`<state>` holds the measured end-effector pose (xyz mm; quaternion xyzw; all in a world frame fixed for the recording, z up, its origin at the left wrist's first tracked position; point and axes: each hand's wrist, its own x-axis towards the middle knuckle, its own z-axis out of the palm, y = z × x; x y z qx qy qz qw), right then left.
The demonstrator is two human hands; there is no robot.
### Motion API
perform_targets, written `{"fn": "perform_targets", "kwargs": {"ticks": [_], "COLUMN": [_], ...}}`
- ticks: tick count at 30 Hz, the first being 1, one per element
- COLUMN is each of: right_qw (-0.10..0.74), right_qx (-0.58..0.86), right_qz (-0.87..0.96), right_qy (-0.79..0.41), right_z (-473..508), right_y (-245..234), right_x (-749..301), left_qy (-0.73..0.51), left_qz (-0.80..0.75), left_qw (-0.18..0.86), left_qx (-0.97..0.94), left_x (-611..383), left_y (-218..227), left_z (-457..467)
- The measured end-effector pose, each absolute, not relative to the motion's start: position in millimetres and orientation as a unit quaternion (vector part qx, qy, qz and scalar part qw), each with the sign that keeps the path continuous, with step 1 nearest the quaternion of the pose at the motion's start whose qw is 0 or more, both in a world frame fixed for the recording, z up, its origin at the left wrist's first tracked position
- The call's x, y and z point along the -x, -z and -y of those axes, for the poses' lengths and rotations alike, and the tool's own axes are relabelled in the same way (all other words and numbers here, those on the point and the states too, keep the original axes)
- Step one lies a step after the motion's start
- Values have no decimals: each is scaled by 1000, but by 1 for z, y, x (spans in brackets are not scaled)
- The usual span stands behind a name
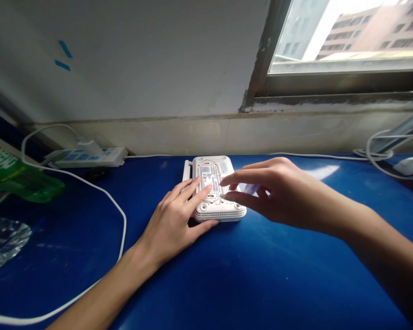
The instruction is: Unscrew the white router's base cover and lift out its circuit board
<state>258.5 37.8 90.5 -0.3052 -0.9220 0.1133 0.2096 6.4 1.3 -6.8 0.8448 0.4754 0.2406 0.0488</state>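
1. A white router lies underside up in the middle of the blue worktop, its antenna folded along the left edge.
2. The left hand rests open, fingers spread on the label, grasping nothing.
3. The right hand reaches in from the right, loosely open, fingertips seemingly just touching the router's right side, though that is hard to judge.

Blue bench, entries as follows: white power strip sitting at the back, plug seated; white cable looping down the left side; green printed plastic packet lying at the far left; crumpled clear plastic lying below it; two blue tape marks showing on the wall; window facing a multi-storey building.
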Motion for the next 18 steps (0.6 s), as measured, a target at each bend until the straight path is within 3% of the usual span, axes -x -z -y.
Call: {"fn": "perform_targets", "kwargs": {"ticks": [18], "right_qw": [218], "right_qx": [309], "right_qz": [919], "right_qy": [-108], "right_z": [-41], "right_y": [-84], "right_x": [-261], "left_qy": [-246], "left_qz": [-477], "left_qw": [53], "left_qx": [-842], "left_x": [-6], "left_y": [7], "left_z": [-1]}}
